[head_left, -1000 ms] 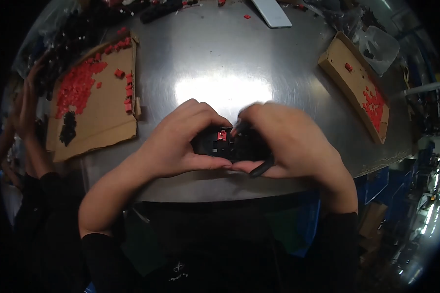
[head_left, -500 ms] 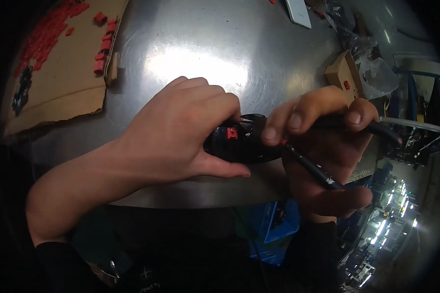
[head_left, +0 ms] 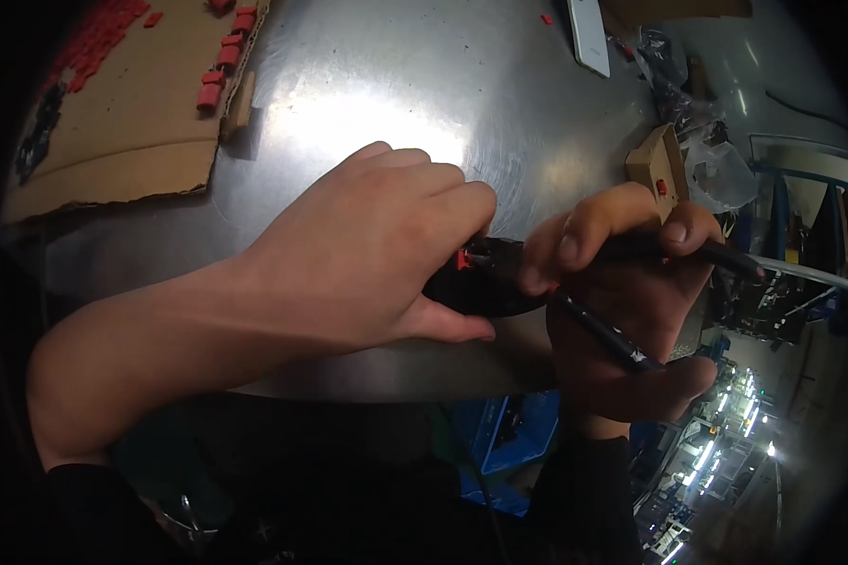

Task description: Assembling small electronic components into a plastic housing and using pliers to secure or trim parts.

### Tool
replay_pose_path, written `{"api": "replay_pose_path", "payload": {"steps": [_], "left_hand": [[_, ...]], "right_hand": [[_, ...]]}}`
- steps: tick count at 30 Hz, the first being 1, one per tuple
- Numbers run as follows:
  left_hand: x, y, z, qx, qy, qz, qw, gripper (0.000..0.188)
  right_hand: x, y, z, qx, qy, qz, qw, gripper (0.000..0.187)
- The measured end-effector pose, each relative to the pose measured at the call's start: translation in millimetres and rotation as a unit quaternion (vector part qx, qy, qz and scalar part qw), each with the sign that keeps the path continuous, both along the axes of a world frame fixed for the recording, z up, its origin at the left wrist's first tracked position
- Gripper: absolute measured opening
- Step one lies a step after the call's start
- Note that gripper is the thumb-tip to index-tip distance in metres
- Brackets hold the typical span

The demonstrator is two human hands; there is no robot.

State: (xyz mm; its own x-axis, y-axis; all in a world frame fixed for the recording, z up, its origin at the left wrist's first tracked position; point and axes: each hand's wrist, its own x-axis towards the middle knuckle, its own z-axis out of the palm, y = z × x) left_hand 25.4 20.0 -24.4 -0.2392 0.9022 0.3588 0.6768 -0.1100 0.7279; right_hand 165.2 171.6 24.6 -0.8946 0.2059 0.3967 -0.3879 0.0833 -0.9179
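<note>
In my left hand [head_left: 377, 245] is a rounded black part [head_left: 485, 294], with the fingers curled over its far side and the thumb along its near side. A small red piece [head_left: 463, 259] shows on the part beside my fingertips. My right hand [head_left: 636, 297] is wrapped round pliers with black handles [head_left: 601, 330], one handle under the fingers and the other against the palm. The handles are spread apart. The jaws reach left to the red piece; their tips are partly hidden by dark shadow and my left fingers.
On the metal table [head_left: 349, 56], a cardboard sheet [head_left: 141, 113] at the far left bears many red pieces [head_left: 228, 52]. A white phone [head_left: 589, 38] lies at the back. Farther right stand a small cardboard box [head_left: 652, 165] and clear plastic bags [head_left: 721, 174]. A blue crate [head_left: 535, 443] sits below the near edge.
The view has shifted slightly. My left hand has come closer to the right hand, covering more of the black part, and the plier jaws now meet the red piece.
</note>
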Motion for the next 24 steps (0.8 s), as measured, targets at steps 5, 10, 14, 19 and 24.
{"api": "replay_pose_path", "payload": {"steps": [5,10,14,19,24], "left_hand": [[3.5,-2.7,-5.2,0.004,-0.018,0.002,1.000,0.052],[5.5,-2.4,-2.0,0.031,-0.031,0.013,0.999,0.049],[1.9,-1.9,-3.0,0.019,-0.021,0.010,1.000,0.049],[4.2,0.2,-2.5,0.046,0.047,0.017,0.998,0.053],[1.6,-1.6,-8.9,0.032,0.056,0.024,0.998,0.056]], "right_hand": [[-11.1,-29.9,29.6,-0.046,-0.122,-0.091,0.987,0.073],[-29.4,-14.2,23.3,-0.018,-0.076,-0.014,0.997,0.048],[-27.9,-9.2,13.7,-0.055,-0.062,0.001,0.997,0.032],[-8.7,-25.5,9.0,0.025,0.001,-0.003,1.000,0.030],[-11.0,-22.8,-10.8,0.133,0.099,0.054,0.985,0.032]]}}
